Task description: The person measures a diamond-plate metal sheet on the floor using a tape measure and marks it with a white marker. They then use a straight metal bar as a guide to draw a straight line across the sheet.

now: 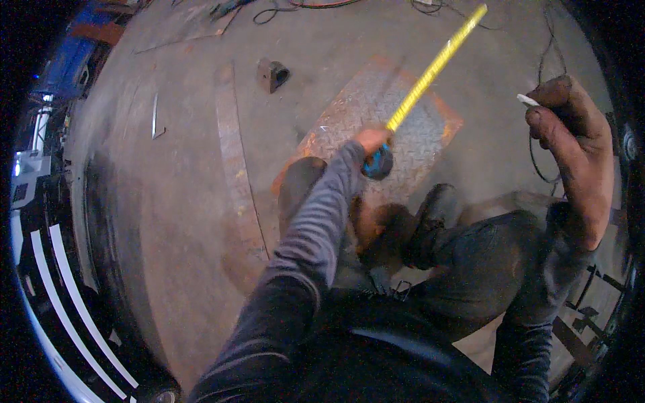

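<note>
My left hand (373, 139) is closed round a blue and black tape measure (378, 163). Its yellow blade (430, 74) runs out stiffly, up and to the right. Beneath them a rusty checker plate (349, 101) lies flat on the floor, and the tape is held above it. Raised at the far right, my right hand (571, 127) pinches a short white piece, like a chalk or soapstone stick (527, 100), between thumb and fingertips. The right hand is well apart from the tape and the plate.
A long flat metal strip (235, 154) lies left of the plate. Beyond it are a metal block with a hole (272, 74) and a thin L-shaped piece (156, 119). Black cables (534, 158) trail at the right. My dark boot (437, 208) stands near the plate's edge.
</note>
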{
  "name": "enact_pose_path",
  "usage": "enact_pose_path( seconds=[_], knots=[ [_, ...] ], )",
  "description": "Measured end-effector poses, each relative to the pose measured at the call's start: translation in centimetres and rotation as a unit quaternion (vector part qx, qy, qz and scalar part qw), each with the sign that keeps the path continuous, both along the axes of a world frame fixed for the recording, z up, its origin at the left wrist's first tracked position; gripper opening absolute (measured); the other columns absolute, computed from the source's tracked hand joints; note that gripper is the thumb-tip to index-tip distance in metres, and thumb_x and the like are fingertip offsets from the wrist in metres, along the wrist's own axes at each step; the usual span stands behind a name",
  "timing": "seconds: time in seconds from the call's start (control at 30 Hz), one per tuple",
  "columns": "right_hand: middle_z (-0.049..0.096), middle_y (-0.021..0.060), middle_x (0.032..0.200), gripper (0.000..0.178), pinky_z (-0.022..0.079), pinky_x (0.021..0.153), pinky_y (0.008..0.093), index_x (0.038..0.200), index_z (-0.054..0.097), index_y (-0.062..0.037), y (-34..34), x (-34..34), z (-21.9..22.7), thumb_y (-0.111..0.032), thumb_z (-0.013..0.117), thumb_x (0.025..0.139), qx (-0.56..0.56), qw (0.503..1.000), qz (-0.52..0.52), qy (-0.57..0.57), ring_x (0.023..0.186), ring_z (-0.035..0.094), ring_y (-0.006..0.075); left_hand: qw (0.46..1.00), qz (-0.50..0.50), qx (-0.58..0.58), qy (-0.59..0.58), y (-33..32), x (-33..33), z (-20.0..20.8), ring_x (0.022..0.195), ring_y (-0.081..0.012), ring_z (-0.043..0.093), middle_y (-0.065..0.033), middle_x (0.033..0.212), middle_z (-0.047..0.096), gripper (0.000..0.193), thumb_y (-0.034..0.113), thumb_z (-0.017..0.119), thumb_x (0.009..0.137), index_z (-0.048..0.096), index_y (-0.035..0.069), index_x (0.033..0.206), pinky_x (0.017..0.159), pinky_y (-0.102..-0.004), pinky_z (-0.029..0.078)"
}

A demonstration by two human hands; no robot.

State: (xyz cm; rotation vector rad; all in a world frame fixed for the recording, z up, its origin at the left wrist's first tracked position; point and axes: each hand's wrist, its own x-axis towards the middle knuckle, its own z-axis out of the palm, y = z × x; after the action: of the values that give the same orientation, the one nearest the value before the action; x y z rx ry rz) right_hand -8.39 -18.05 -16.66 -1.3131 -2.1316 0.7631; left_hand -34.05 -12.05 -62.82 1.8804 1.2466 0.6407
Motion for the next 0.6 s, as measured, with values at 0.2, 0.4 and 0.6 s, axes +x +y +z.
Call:
enact_pose_path(
  seconds=[0.2,0.4,0.6],
  knots=[
    [0.056,-0.0026,0.081,0.016,0.037,0.064,0.0218,0.098,0.064,-0.0034,0.8,0.0,-1.3,-0.016,0.067,0.089,0.016,1.000,-0.010,-0.006,0.074,0.050,0.0063,0.962,0.035,-0.270,-0.030,-9.4,10.8,-3.4,0.097,-0.0371,0.065,-0.0218,0.105,0.068,0.043,0.042,0.047,0.095,0.069,0.007,0.107,0.088,-0.0469,0.049],
    [0.057,-0.0029,0.080,0.015,0.037,0.062,0.0219,0.096,0.063,-0.0041,2.7,0.0,-2.8,-0.016,0.068,0.089,-0.002,1.000,-0.006,-0.013,0.073,0.050,0.0056,0.956,0.080,-0.275,0.057,-13.4,10.5,-1.9,0.105,-0.0407,0.063,-0.0226,0.113,0.067,0.041,0.038,0.046,0.096,0.067,0.007,0.113,0.093,-0.0471,0.048],
    [0.056,-0.0033,0.079,0.013,0.036,0.061,0.0222,0.094,0.063,-0.0049,4.4,-1.7,-3.1,-0.016,0.067,0.089,-0.020,0.999,0.032,-0.019,0.071,0.048,0.0049,0.937,0.080,-0.336,0.055,-14.4,9.6,-3.8,0.110,-0.0410,0.062,-0.0236,0.116,0.065,0.036,0.030,0.057,0.093,0.063,0.007,0.120,0.094,-0.0471,0.048]
  ],
)
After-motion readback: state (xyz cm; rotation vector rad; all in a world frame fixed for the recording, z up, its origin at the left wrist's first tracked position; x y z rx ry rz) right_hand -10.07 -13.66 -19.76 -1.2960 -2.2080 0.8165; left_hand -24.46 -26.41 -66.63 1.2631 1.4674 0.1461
